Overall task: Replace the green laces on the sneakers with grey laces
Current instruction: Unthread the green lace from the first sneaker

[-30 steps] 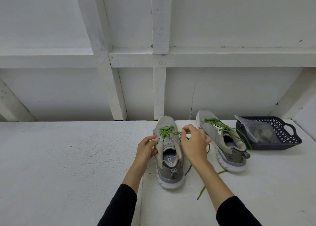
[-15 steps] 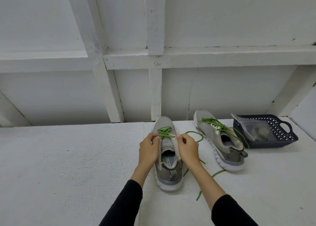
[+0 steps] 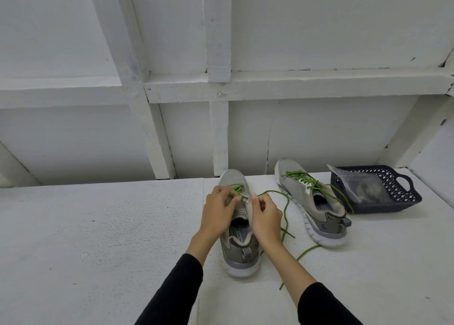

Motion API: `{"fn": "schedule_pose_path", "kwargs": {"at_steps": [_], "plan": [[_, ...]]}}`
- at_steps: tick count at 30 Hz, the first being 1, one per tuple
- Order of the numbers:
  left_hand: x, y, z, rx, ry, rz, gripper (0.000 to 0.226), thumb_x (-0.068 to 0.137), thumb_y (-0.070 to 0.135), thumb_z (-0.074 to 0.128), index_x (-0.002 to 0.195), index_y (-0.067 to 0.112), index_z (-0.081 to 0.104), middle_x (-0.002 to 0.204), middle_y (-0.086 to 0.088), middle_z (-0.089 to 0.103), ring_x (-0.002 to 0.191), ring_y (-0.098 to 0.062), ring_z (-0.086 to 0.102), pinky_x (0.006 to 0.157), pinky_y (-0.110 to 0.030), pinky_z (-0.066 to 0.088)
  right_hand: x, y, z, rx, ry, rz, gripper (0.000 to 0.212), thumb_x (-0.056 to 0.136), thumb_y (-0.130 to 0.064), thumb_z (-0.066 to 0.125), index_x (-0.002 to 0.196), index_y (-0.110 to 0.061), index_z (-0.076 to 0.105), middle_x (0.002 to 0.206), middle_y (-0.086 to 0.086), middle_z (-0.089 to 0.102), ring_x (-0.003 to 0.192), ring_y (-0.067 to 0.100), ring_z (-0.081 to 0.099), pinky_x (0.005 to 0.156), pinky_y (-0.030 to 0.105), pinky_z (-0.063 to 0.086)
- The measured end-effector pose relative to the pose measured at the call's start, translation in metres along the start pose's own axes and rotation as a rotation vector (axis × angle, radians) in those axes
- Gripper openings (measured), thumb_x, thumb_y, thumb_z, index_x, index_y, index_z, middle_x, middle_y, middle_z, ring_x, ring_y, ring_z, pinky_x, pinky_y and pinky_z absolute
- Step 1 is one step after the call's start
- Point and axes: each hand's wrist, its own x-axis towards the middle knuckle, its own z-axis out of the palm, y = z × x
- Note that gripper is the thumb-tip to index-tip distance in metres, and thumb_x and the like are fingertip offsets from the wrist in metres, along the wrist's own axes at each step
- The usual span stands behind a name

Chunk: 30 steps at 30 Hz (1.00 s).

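Unlacing the near sneaker (image 3: 235,238): left hand (image 3: 217,214) and right hand (image 3: 266,216) over its tongue, fingers of each curled and pinching the green lace (image 3: 282,206) at the eyelets. Only the far rows still threaded; loose length trailing right across the table (image 3: 98,238). Next, probably: drawing the lace out of the remaining eyelets. Second sneaker (image 3: 312,201), to the right, fully laced in green. Far right, a dark basket (image 3: 403,196) holding a clear bag (image 3: 353,184); contents unclear, possibly the grey laces.

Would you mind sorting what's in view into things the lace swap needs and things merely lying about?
Needed: near sneaker; its green lace, pinched by left hand and right hand; far sneaker; clear bag.
Lying about: dark basket.
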Motion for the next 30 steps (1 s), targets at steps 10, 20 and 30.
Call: {"fn": "schedule_pose_path", "kwargs": {"at_steps": [10, 20, 30], "plan": [[-0.004, 0.009, -0.02, -0.846, 0.146, -0.738, 0.012, 0.097, 0.014, 0.05, 0.1, 0.011, 0.061, 0.09, 0.0, 0.066, 0.078, -0.01, 0.057, 0.067, -0.027, 0.04, 0.0, 0.002, 0.001, -0.003, -0.009, -0.027, 0.035, 0.1, -0.029, 0.05, 0.07, -0.01, 0.046, 0.059, -0.002, 0.049, 0.056, 0.01, 0.042, 0.052, 0.014, 0.034], [-0.004, 0.015, -0.007, 0.537, 0.056, 0.075, 0.02, 0.097, 0.04, 0.05, 0.109, 0.036, 0.066, 0.126, 0.02, 0.055, 0.122, -0.016, 0.036, 0.096, -0.038, 0.02, 0.0, 0.005, 0.002, 0.051, -0.009, -0.005, 0.036, 0.1, -0.029, 0.05, 0.068, -0.015, 0.045, 0.058, 0.0, 0.05, 0.054, 0.011, 0.042, 0.052, 0.018, 0.035], [-0.008, 0.013, 0.001, -0.453, 0.141, -0.198, 0.015, 0.097, 0.025, 0.058, 0.088, 0.015, 0.065, 0.09, 0.007, 0.07, 0.091, -0.013, 0.065, 0.086, -0.034, 0.054, 0.001, 0.005, 0.001, 0.044, -0.026, -0.002, 0.037, 0.1, -0.029, 0.048, 0.065, -0.021, 0.039, 0.057, -0.003, 0.047, 0.055, 0.009, 0.041, 0.052, 0.018, 0.034]]}}
